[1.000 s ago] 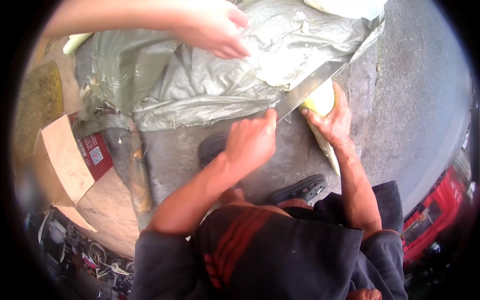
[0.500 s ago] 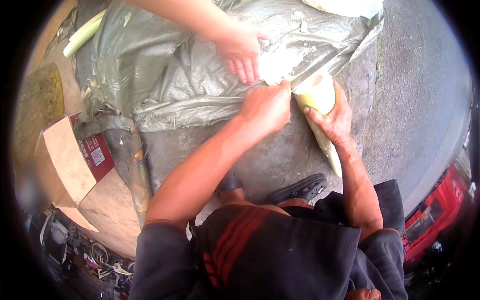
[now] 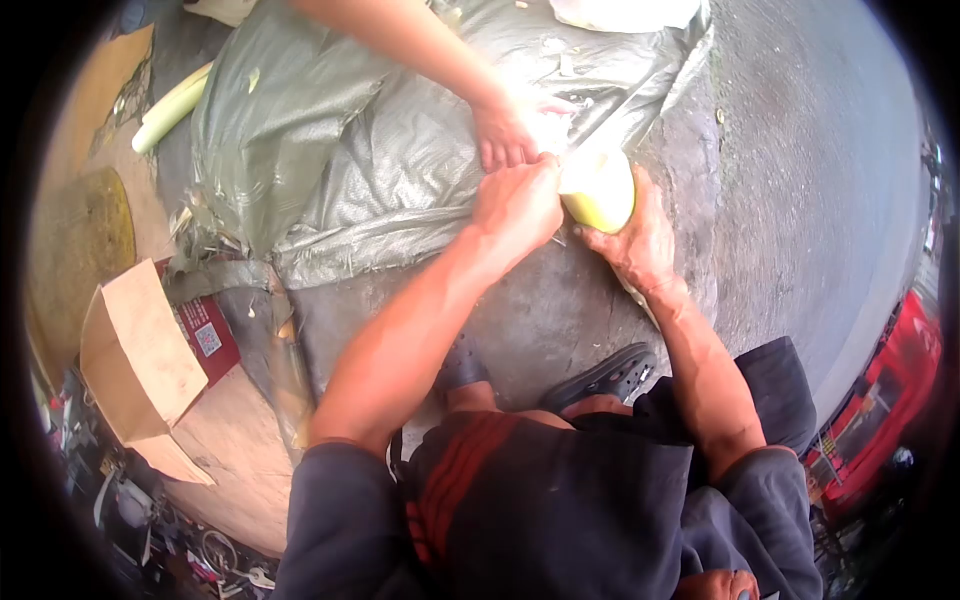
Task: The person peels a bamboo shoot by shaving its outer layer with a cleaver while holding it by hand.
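Note:
In the head view my left hand [image 3: 518,205] is closed in a fist around a knife; the handle is hidden in my fingers and glare washes out the blade. My right hand [image 3: 640,238] grips a thick pale yellow-green stalk [image 3: 603,205] from the right side, its bright top end up by my left fist. I cannot tell the kind of vegetable. Another person's hand [image 3: 508,128] reaches in from the top left, fingers pointing down, very close to my left knuckles. Whether it touches them I cannot tell.
A grey-green woven sheet [image 3: 320,190] covers the ground ahead. Another pale stalk [image 3: 172,108] lies at its left. An opened cardboard box [image 3: 150,350] stands lower left. A white bag [image 3: 625,12] shows at the top. My dark clog [image 3: 605,375] is on the pavement below.
My hands and the stalk appear slightly farther left, partly as the whole view shifts. The stalk has tipped, and the knife blade no longer shows clearly. The other person's hand came nearer my left fist.

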`<state>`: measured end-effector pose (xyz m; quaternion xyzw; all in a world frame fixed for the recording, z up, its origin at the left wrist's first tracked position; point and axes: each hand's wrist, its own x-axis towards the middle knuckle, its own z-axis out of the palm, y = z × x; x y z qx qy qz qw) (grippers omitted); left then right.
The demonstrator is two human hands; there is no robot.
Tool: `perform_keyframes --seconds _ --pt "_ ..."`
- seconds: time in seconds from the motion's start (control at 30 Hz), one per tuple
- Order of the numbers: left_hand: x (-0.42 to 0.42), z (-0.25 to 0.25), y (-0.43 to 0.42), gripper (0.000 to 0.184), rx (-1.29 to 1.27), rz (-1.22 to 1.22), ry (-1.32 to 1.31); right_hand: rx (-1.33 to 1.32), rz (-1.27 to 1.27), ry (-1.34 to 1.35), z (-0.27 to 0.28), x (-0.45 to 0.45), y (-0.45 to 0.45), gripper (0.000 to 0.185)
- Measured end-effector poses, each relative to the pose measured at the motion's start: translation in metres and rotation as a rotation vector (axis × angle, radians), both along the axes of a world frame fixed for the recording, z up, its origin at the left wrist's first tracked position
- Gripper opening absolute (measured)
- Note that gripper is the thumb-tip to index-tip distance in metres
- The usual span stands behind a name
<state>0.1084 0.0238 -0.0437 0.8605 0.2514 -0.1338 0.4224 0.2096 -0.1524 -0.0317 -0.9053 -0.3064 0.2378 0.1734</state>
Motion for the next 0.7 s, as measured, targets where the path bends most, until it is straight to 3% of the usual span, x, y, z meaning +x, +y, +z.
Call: perform_keyframes --seconds 0.4,0.5,0.6,0.7 --pt "-0.092 0.039 -0.016 0.017 0.025 0.178 -0.184 0.093 -0.027 0.068 0.002 0.029 -0.018 0.107" --pt "-0.115 0.044 -0.019 0.015 -0.009 0.279 -0.219 0.210 0.010 0.252 0.003 0.028 -0.010 0.107" --pt "-0.132 0.045 -0.021 0.012 -0.021 0.348 -0.223 0.138 0.019 0.429 0.009 0.031 0.009 0.106" --pt "-0.143 0.046 -0.019 0.011 0.025 0.333 -0.194 0.138 0.028 0.263 -0.006 0.025 0.009 0.109"
